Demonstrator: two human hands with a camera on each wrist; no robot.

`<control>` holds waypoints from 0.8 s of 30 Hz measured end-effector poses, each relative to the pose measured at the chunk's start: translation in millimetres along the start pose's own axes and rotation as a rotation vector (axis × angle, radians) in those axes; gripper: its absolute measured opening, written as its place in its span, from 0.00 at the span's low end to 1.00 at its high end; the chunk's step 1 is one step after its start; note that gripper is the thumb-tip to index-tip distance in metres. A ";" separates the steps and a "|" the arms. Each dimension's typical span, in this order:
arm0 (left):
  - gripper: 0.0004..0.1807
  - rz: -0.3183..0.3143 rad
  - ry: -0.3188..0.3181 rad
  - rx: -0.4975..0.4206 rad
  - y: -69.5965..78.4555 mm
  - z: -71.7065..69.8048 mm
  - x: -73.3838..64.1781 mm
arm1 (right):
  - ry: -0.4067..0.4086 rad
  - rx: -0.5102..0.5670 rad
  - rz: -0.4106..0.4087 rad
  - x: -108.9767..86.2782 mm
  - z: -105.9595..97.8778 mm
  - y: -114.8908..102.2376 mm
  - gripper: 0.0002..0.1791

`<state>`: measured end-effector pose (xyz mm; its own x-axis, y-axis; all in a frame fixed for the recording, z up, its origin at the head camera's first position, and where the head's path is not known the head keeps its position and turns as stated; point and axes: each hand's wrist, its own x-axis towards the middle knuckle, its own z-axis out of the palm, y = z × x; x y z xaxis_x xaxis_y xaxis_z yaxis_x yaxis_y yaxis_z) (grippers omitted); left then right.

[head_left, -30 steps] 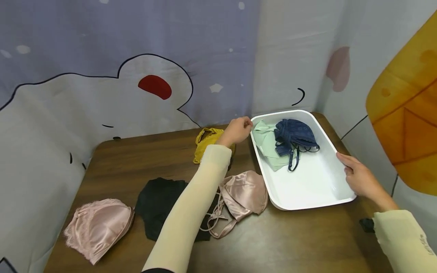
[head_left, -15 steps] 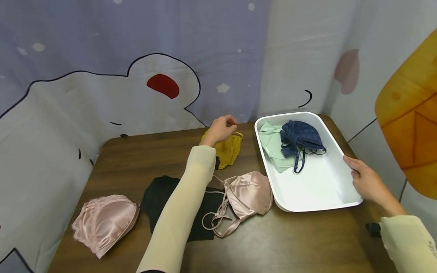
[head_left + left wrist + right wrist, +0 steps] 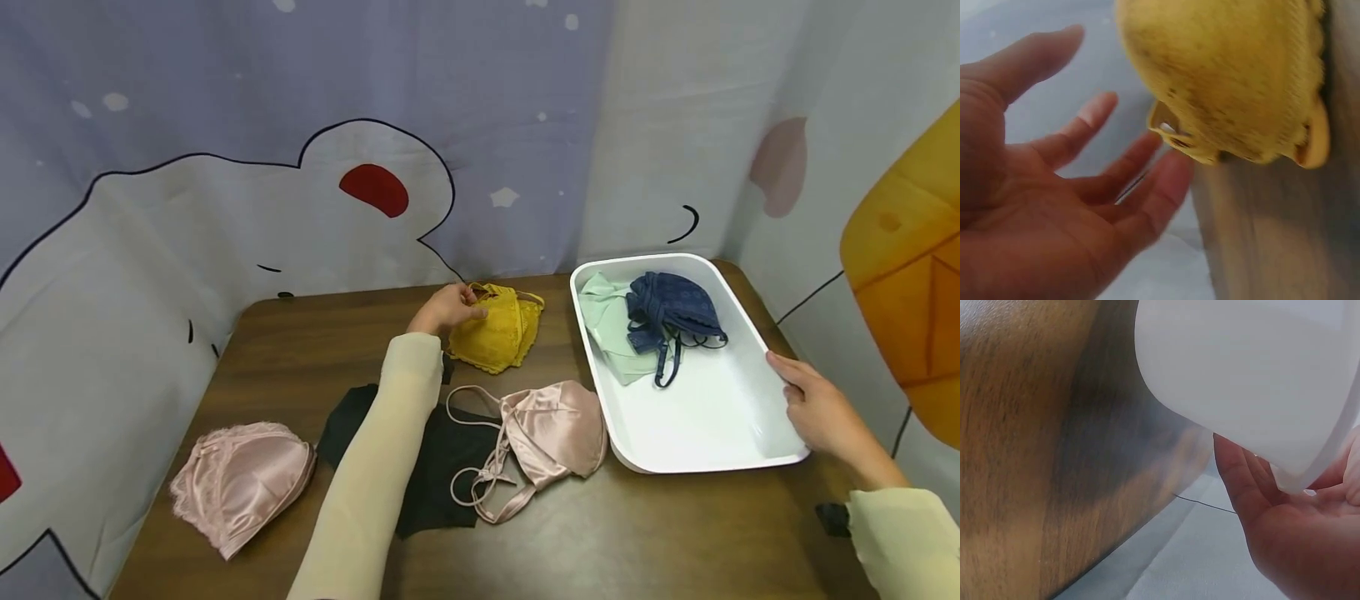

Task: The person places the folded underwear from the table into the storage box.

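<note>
A yellow bra (image 3: 498,332) with scalloped lace edging lies at the back of the table. My left hand (image 3: 447,309) is at its upper left, thumb and fingers apart; the left wrist view shows the fingertips (image 3: 1169,169) right by the strap end of the yellow bra (image 3: 1229,75). With thumb above and fingers beneath, my right hand (image 3: 819,408) grips the right rim of a white plastic tub (image 3: 712,425). In the right wrist view, fingers (image 3: 1235,465) lie against the outside of the tub. Inside the tub are a navy bra (image 3: 671,304) and a mint-green garment (image 3: 611,329).
In front of the yellow bra lies a pink satin bra (image 3: 562,425) with looped straps, partly over a black garment (image 3: 438,471). Another pink, lace-edged bra (image 3: 243,483) is at the left of the wooden table (image 3: 600,542). A printed curtain (image 3: 495,150) hangs behind.
My left hand has moved left and down from beside the tub's left rim to the yellow bra. My right hand stays on the tub's rim; the whole view has shifted slightly.
</note>
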<state>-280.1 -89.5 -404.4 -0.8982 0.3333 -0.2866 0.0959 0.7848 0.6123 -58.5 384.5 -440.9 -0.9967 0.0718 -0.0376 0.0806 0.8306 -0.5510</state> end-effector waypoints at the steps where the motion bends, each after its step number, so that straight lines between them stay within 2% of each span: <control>1: 0.24 -0.025 -0.016 0.010 -2.5 0.6 -0.4 | -0.002 -0.001 0.002 -0.9 0.0 0.5 0.28; 5: 0.28 -0.110 -0.076 0.030 -10.4 4.2 -1.7 | -0.012 0.001 0.021 -3.3 0.0 1.9 0.28; 10: 0.29 -0.145 -0.106 0.014 -15.6 9.9 -1.3 | -0.008 0.004 0.024 -3.7 -0.3 3.1 0.28; 18: 0.33 -0.143 -0.065 0.004 -21.2 17.9 1.6 | 0.000 0.006 0.019 -3.5 -0.5 1.5 0.28; 24: 0.33 -0.114 -0.008 -0.018 -28.8 24.2 5.6 | 0.017 0.002 0.007 -1.4 0.2 -2.1 0.28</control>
<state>-277.5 -97.6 -441.5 -0.8992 0.2470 -0.3612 -0.0146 0.8081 0.5888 -57.3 382.5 -439.8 -0.9958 0.0869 -0.0274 0.0875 0.8288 -0.5527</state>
